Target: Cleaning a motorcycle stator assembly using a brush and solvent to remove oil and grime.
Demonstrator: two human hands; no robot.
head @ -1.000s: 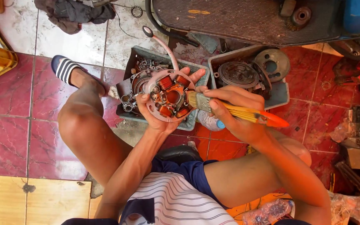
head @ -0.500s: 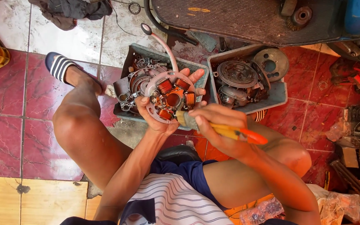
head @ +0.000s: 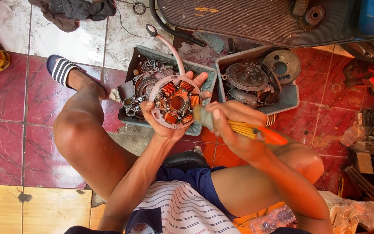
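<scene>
Bright, even daylight floods the scene; soft shadows sit under the legs, the floor tiles [head: 14, 143] gleam faintly, the brush [head: 243, 128] blurs slightly.

Two grey trays [head: 208, 73] [head: 288, 97], one stator plate [head: 175, 102], one brush [head: 247, 128], two hands [head: 169, 121] [head: 234, 125].

bare arms, no sleeves past shoulder, no gloves, no rings or watch on my left hand [head: 169, 125] or right hand [head: 232, 125]. nails short, thumbnail on right showing pale. white top [head: 182, 212] with thin dark stripes, dark navy patch at chest. navy blue shorts [head: 195, 180], hem riding high on thigh. legs bare below, knees uncovered. one foot in view, wearing slide sandal [head: 61, 69], dark strap with white stripes across it. other foot hidden.
</scene>
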